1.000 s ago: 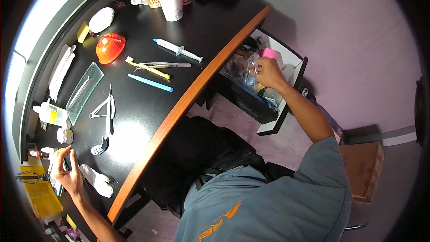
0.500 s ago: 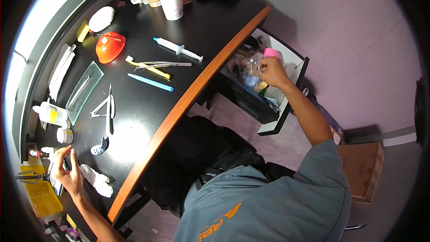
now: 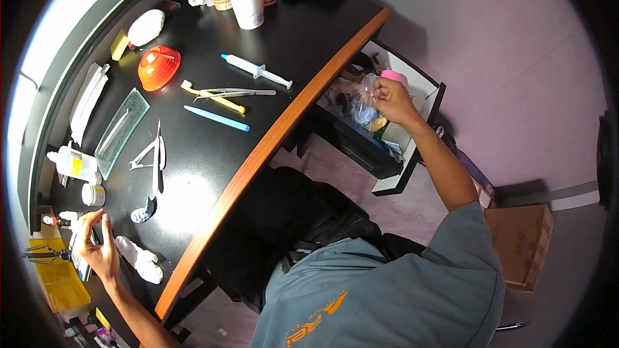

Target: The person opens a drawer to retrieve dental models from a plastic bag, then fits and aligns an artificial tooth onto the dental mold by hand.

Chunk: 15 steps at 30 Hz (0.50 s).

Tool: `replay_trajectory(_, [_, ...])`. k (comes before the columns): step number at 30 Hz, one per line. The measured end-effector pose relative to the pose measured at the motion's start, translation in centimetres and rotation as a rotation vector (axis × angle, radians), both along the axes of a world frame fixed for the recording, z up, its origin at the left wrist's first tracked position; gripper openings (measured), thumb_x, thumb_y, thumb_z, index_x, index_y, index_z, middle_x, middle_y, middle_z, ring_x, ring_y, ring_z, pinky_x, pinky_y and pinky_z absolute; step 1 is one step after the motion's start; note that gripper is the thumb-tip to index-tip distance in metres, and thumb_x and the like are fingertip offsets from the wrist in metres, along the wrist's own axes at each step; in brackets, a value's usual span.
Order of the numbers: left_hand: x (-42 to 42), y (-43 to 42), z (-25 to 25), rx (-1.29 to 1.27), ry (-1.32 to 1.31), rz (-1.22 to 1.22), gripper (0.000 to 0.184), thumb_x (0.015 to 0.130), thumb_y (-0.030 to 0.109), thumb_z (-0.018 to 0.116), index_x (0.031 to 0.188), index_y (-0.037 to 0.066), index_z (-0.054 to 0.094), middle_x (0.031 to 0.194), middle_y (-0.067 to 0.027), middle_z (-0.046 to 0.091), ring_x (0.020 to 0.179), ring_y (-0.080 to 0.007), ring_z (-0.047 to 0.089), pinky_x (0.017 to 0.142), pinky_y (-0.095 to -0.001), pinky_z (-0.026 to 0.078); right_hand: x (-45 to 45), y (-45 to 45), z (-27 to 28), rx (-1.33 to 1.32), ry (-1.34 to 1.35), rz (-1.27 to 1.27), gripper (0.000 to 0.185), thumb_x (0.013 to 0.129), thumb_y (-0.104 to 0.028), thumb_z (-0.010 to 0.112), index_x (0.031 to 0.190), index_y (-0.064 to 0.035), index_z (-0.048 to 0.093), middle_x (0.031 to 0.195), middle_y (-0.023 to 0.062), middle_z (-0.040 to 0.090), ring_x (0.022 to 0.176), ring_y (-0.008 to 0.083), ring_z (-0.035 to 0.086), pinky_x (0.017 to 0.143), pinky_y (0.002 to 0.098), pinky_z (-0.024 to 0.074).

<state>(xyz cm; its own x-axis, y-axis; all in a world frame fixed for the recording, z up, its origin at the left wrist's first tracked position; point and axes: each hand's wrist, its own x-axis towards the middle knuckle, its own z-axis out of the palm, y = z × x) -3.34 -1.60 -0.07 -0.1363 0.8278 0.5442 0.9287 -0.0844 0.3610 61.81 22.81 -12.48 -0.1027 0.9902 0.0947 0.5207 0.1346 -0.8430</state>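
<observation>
Over the open drawer (image 3: 419, 174), my right hand (image 3: 394, 103) pinches a crumpled clear plastic bag (image 3: 367, 90). Beneath the bag lie a blue item (image 3: 366, 115) and other mixed contents, partly hidden. A pink lid (image 3: 393, 77) shows just behind my fingers. On the far left of the desk, my left hand (image 3: 100, 249) is held with thumb and fingers apart and nothing between them. Nearest to it are a small white jar (image 3: 93, 194) and a white plaster-like piece (image 3: 140, 259). A blue-and-white patterned piece (image 3: 142, 211) lies a little further in.
Across the black desk are a syringe (image 3: 256, 71), tweezers (image 3: 238, 93), a yellow toothbrush (image 3: 216, 97), a blue stick (image 3: 216, 118), a glass slab (image 3: 122, 134), a red bowl (image 3: 158, 69) and a lidded cup (image 3: 247, 3). A wooden edge (image 3: 258, 149) borders it. A cardboard box (image 3: 519, 245) stands at right.
My right hand has shifted slightly left with the plastic bag, uncovering a bit more of the pink lid. My left hand stays where it was.
</observation>
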Motion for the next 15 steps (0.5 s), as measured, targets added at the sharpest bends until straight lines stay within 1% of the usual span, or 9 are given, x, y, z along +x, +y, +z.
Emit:
replay_trajectory(1, [0.0,0.0,0.0,0.002,-0.005,-0.001,0.009,0.092,0.001,0.071,0.100,-0.003,0.071,0.097,-0.0104,0.069,0.092,-0.0193,0.064,0.088,-0.0323,0.049,0.0,0.0,0.0,0.002,0.014,0.004,0.015,0.083,0.003,0.073,0.088,-0.0010,0.059,0.082,0.0062,0.071,0.079,0.0101,0.067,0.070,0.0286,0.0533])
replay_trajectory(3, [0.0,0.0,0.0,0.002,0.006,-0.007,0.009,0.093,0.001,0.070,0.101,-0.003,0.071,0.097,-0.0093,0.069,0.092,-0.0172,0.063,0.088,-0.0309,0.049,0.0,0.0,-0.1,0.006,0.042,0.012,0.013,0.083,0.004,0.072,0.088,-0.0011,0.060,0.082,0.0058,0.071,0.077,0.0103,0.067,0.069,0.0286,0.0533])
replay_trajectory(6, [0.2,0.0,0.1,-0.016,-0.016,0.002,0.009,0.094,0.002,0.070,0.102,-0.003,0.072,0.097,-0.0085,0.069,0.092,-0.0160,0.063,0.088,-0.0300,0.049,-0.2,0.0,-0.5,0.080,0.034,0.040,0.011,0.082,0.001,0.073,0.083,0.0000,0.062,0.075,0.0072,0.069,0.074,0.0096,0.067,0.065,0.0280,0.0524])
replay_trajectory(9, [0.0,0.0,0.0,-0.022,-0.025,0.004,0.009,0.094,0.002,0.070,0.102,-0.002,0.072,0.098,-0.0082,0.069,0.092,-0.0156,0.063,0.088,-0.0298,0.049,-0.5,-0.3,0.2,0.116,-0.326,-0.019,0.016,0.081,-0.006,0.078,0.076,0.0012,0.064,0.067,0.0118,0.066,0.064,0.0166,0.067,0.061,0.0322,0.0519])
replay_trajectory(12, [-0.1,0.0,-0.1,-0.017,-0.018,0.003,0.009,0.094,0.002,0.069,0.102,-0.002,0.071,0.098,-0.0080,0.069,0.092,-0.0151,0.063,0.088,-0.0296,0.049,-2.2,-1.7,2.5,0.269,-0.600,-0.039,0.023,0.079,-0.013,0.081,0.072,0.0017,0.065,0.065,0.0163,0.064,0.061,0.0290,0.067,0.060,0.0401,0.0519])
replay_trajectory(15, [0.1,0.0,0.0,-0.009,-0.019,-0.007,0.009,0.094,0.002,0.069,0.102,-0.002,0.071,0.098,-0.0079,0.069,0.092,-0.0148,0.062,0.087,-0.0294,0.049,-2.8,-1.9,2.4,0.233,-0.647,-0.025,0.020,0.077,-0.014,0.080,0.071,0.0005,0.067,0.068,0.0154,0.065,0.064,0.0370,0.065,0.063,0.0461,0.0516])
